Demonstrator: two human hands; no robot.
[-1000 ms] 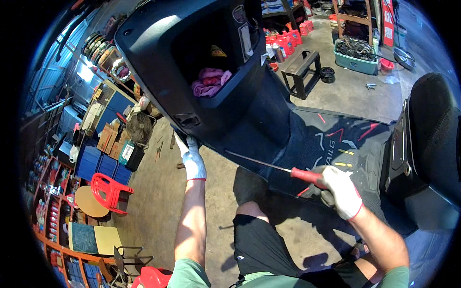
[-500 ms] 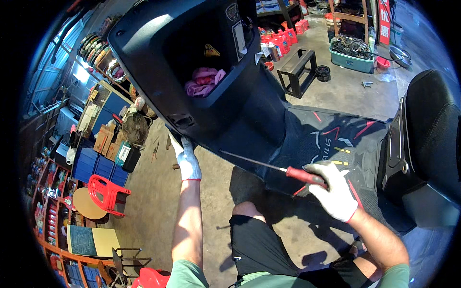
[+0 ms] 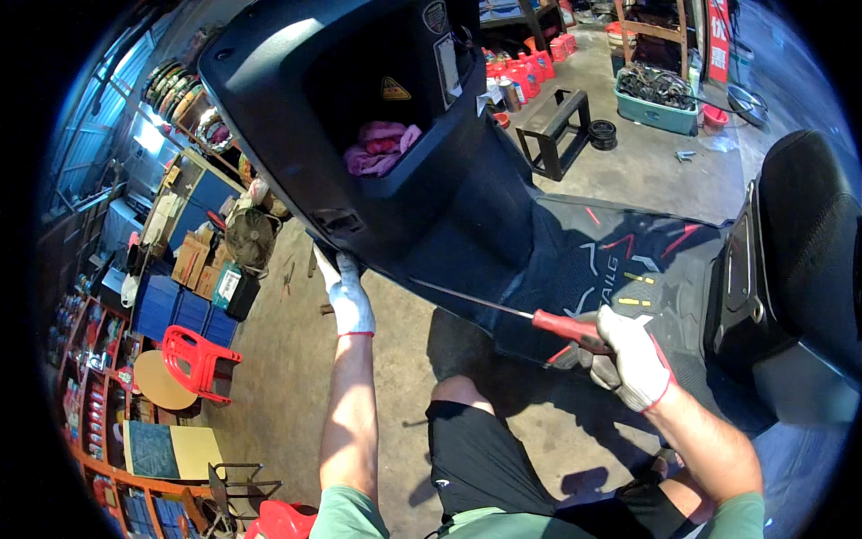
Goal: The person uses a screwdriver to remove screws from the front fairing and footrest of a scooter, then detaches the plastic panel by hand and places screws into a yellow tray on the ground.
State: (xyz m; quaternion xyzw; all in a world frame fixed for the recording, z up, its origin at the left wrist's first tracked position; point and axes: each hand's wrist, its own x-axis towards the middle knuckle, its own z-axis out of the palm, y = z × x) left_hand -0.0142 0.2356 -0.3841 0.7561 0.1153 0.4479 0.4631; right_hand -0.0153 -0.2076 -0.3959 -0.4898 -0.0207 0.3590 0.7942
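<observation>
A black electric scooter's front panel (image 3: 431,216) leans across the upper middle, with a pink cloth (image 3: 384,148) in its open compartment. My left hand (image 3: 347,298), in a white glove, grips the panel's lower left edge; some fingertips are hidden there. In my gloved right hand (image 3: 632,357) is a screwdriver (image 3: 566,329) with a red handle, fingers wrapped round the handle's end. Its long thin shaft points left, and the tip meets the lower edge of the panel. Below and right of the panel stretches the scooter's footboard (image 3: 620,260) with red and white markings.
The scooter's seat (image 3: 808,198) rises at the right. Beyond the scooter stand a black metal stool (image 3: 555,130), red bottles (image 3: 525,76) and a teal bin (image 3: 657,112) of parts. On the left are a red plastic chair (image 3: 199,364), a fan (image 3: 251,241) and shelves (image 3: 94,395).
My right hand has turned on the screwdriver's handle, its fingers now curled beneath. The screwdriver's tip and my left hand stay almost where they were.
</observation>
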